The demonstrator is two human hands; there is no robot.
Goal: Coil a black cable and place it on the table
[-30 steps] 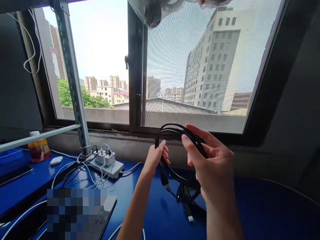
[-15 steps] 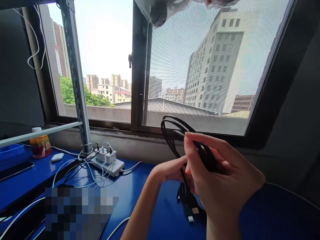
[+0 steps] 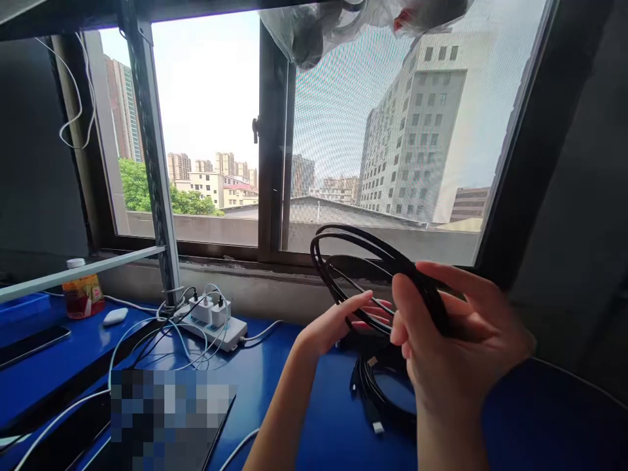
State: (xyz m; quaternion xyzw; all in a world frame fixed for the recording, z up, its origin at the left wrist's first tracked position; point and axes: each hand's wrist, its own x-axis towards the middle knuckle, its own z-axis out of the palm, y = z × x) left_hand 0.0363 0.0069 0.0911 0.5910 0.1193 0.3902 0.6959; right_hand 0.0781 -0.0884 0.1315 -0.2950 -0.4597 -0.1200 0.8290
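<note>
In the middle right of the head view, my right hand (image 3: 456,333) is closed around one side of a looped black cable (image 3: 363,235). The loops stand out to the left of that hand, above the table. My left hand (image 3: 338,320) is at the lower left of the loops, its fingers stretched out and the thumb apart from them. Strands of the cable run between its thumb and fingers; whether they touch is hard to tell. Below both hands a second coiled black cable (image 3: 367,386) lies on the blue table, a USB plug (image 3: 377,427) showing at its end.
A white power strip (image 3: 230,337) with plugged-in chargers and tangled cords stands by the window wall. Left of it are a metal shelf post (image 3: 156,150), a bottle (image 3: 83,294), a white case (image 3: 115,316) and a phone (image 3: 34,347). A blurred-out dark panel (image 3: 171,425) lies in front.
My right hand has moved slightly right and the cable loops have spread wider. My left hand's fingers have opened out. The coil on the table shows more, and the view has tilted up slightly.
</note>
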